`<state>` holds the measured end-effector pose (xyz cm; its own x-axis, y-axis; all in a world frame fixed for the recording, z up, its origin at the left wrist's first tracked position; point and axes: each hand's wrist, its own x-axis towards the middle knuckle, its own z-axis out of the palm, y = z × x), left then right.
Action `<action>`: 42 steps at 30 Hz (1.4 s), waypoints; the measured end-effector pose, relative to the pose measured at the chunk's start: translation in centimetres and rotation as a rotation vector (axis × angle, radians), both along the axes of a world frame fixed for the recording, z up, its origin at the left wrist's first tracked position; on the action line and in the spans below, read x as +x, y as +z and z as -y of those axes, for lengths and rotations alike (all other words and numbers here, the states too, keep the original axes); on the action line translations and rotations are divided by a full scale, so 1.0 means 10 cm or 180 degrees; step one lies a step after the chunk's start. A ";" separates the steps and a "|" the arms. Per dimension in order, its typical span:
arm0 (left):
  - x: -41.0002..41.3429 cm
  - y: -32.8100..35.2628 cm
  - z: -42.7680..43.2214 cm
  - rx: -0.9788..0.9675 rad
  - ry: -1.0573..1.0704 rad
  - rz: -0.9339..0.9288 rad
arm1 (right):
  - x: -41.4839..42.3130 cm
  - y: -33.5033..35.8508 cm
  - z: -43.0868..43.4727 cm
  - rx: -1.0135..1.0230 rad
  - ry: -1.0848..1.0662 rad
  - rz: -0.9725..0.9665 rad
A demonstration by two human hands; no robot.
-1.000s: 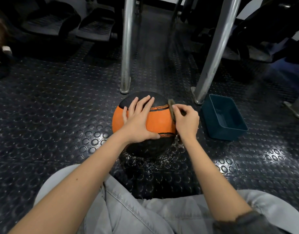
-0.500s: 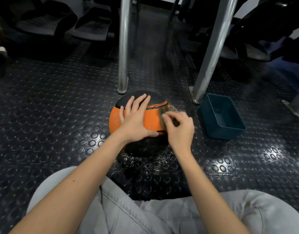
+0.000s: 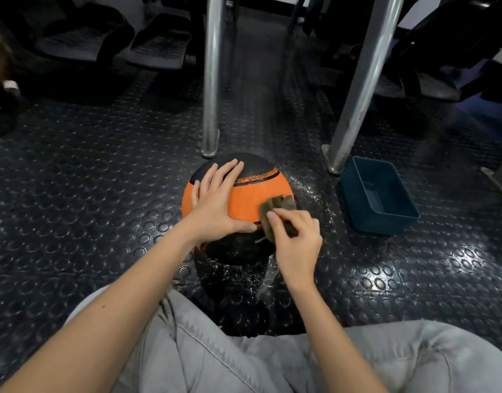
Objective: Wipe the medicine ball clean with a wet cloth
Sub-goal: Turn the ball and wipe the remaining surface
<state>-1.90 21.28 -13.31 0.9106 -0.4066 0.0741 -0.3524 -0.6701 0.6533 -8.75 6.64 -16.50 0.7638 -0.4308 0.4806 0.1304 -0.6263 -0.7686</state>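
Note:
An orange and black medicine ball [image 3: 255, 199] sits on the studded black floor just in front of my knees. My left hand [image 3: 215, 202] lies flat on its top left with fingers spread, steadying it. My right hand [image 3: 295, 239] pinches a small brown wet cloth [image 3: 275, 211] and presses it against the ball's near right side, on the orange band. Water drops glisten on the floor around the ball.
A dark teal plastic tub [image 3: 383, 199] stands on the floor to the right of the ball. Two metal legs [image 3: 211, 80] [image 3: 357, 89] rise just behind the ball. Black seats and machine parts fill the back. My grey trouser legs [image 3: 215, 355] are at the bottom.
My right hand has dragged the cloth from the ball's upper right side down and toward me across the orange band. My left hand has stayed on top.

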 end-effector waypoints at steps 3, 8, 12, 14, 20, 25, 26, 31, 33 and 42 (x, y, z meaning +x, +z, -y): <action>-0.02 -0.01 -0.04 -0.0019 -0.0028 -0.0023 | 0.33 0.02 0.24 0.0879 -0.0167 -0.0417; 0.00 0.00 0.02 -0.0012 0.0076 -0.0002 | 0.47 0.03 0.30 0.1107 -0.0308 -0.0642; 0.00 -0.02 -0.05 -0.0050 0.0012 0.0028 | 0.08 -0.02 0.05 0.0554 -0.0068 -0.0212; -0.01 -0.02 -0.05 -0.0041 -0.0022 0.0010 | 0.21 -0.04 0.15 0.0769 -0.0156 -0.0310; 0.00 0.00 0.03 0.0055 0.0058 0.0041 | 0.51 0.03 0.32 0.1174 -0.0394 -0.0779; -0.05 -0.03 -0.02 0.0004 0.0032 0.0075 | 0.23 0.21 0.08 0.0376 0.0121 -0.0514; -0.06 -0.05 -0.02 -0.0012 0.0030 0.0106 | 0.31 0.25 0.15 0.0601 0.0168 -0.0647; -0.07 -0.05 0.05 0.0069 0.0034 0.0181 | 0.68 0.35 0.38 0.0535 -0.0148 -0.1070; -0.05 -0.05 0.05 0.0028 0.0080 0.0186 | 0.51 0.33 0.16 -0.0011 0.0032 -0.0693; -0.12 -0.07 0.12 0.0095 0.0078 0.0235 | 0.73 0.35 0.43 -0.0058 0.0001 -0.0906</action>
